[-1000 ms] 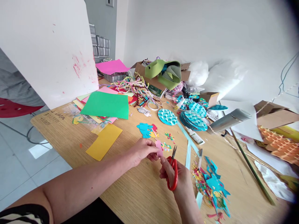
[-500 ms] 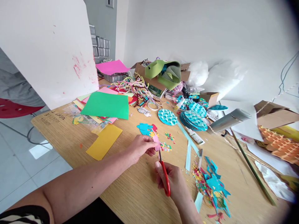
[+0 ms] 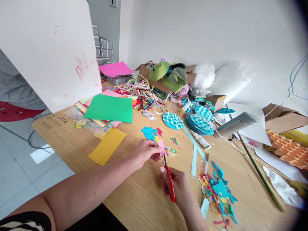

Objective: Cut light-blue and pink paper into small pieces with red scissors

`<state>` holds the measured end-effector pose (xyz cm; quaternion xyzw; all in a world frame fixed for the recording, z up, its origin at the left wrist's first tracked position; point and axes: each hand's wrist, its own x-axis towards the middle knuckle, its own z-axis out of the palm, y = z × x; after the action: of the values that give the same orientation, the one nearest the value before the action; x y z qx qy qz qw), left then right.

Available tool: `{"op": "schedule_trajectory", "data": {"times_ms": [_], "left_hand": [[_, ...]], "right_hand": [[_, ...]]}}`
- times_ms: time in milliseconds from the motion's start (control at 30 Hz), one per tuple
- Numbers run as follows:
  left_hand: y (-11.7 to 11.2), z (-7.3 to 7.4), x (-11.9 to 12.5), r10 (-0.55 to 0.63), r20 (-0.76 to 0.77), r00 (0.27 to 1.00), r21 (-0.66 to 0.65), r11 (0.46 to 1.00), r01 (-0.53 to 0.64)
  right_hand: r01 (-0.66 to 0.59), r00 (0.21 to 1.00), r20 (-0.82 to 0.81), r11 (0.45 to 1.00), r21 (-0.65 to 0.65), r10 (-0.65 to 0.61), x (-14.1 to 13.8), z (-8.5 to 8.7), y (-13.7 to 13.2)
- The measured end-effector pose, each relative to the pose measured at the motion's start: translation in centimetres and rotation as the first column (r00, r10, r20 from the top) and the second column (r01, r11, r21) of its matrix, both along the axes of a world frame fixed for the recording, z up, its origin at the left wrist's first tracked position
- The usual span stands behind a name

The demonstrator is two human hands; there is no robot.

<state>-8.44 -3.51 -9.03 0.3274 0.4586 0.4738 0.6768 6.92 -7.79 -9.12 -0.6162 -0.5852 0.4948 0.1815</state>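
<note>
While left hand [image 3: 144, 153] pinches pink paper scrap [image 3: 161, 148], right hand [image 3: 176, 187] grip closed around red scissors [image 3: 169, 183], blades at scrap.

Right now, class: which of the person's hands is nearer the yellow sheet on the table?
Left. The left hand, pinching a pink paper piece, sits just right of the yellow sheet; the right hand, holding the red scissors, is farther right and nearer the person.
</note>
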Motion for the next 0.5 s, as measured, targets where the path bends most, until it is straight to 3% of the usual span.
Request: {"op": "schedule_trajectory", "data": {"times_ms": [500], "left_hand": [[-0.01, 0.13, -0.04, -0.002, 0.003, 1.0, 0.006, 1.0, 0.002]], "right_hand": [[-0.006, 1.0, 0.01, 1.0, 0.015, 0.006, 0.03, 0.06, -0.08]]}}
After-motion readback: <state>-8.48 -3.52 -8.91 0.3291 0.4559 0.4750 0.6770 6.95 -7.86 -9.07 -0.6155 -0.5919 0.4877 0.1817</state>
